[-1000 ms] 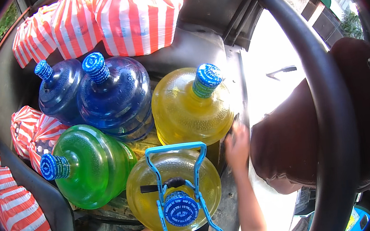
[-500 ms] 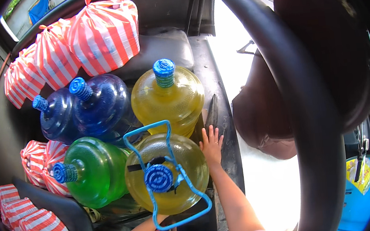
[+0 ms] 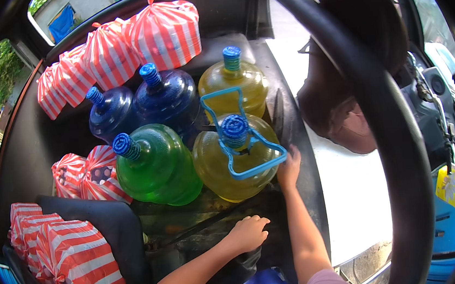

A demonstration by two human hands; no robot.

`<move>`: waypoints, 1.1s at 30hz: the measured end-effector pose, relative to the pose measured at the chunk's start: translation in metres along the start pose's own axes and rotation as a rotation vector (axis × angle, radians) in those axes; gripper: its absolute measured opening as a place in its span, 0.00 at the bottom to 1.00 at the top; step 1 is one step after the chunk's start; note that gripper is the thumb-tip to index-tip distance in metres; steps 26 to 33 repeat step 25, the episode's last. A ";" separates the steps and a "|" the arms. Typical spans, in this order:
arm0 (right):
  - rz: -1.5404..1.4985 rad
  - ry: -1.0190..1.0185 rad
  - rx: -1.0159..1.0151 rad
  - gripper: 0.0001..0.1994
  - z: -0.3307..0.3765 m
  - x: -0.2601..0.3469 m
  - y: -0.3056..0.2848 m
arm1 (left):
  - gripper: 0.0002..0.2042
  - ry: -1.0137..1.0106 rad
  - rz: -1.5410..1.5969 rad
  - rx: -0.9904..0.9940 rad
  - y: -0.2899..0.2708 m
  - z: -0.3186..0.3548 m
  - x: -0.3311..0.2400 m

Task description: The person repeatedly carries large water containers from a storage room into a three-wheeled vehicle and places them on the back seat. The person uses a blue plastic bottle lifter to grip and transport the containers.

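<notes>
A pale yellow round water jug (image 3: 213, 165) with a blue cap stands nearest me, a light-blue carrying handle (image 3: 257, 171) fixed around its neck. My right hand (image 3: 290, 170) rests at the jug's right side by a corner of that handle, fingers stretched forward and partly hidden. Lower down, my left hand (image 3: 249, 234) is apart from the jug, its fingers curled; whatever they may hold is hidden. To the jug's left a green jug (image 3: 156, 165) leans. Behind stand another yellow jug (image 3: 244, 88) and two blue jugs (image 3: 171, 98) (image 3: 113, 117).
Red-and-white striped bags line the black back seat (image 3: 223, 44); a striped bag (image 3: 165, 33) is the largest there. More striped bags (image 3: 85, 259) sit at left beside a black seat part (image 3: 126, 228). A thick black bar (image 3: 370, 84) crosses the right side, near a brown seat (image 3: 328, 105).
My left hand has come out from below the near yellow jug into sight. The view has shifted, so everything sits differently. My right hand's fingers are less spread.
</notes>
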State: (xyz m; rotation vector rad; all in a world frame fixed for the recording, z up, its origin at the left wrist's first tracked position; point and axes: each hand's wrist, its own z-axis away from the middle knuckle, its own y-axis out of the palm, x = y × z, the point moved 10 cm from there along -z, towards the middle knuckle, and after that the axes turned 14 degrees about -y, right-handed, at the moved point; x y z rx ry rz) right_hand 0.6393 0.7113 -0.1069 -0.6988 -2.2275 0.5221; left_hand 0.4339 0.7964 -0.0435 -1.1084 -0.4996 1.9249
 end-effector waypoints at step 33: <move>-0.384 0.619 0.420 0.11 0.323 0.178 -0.283 | 0.09 0.822 -0.160 -0.463 0.007 0.093 -0.113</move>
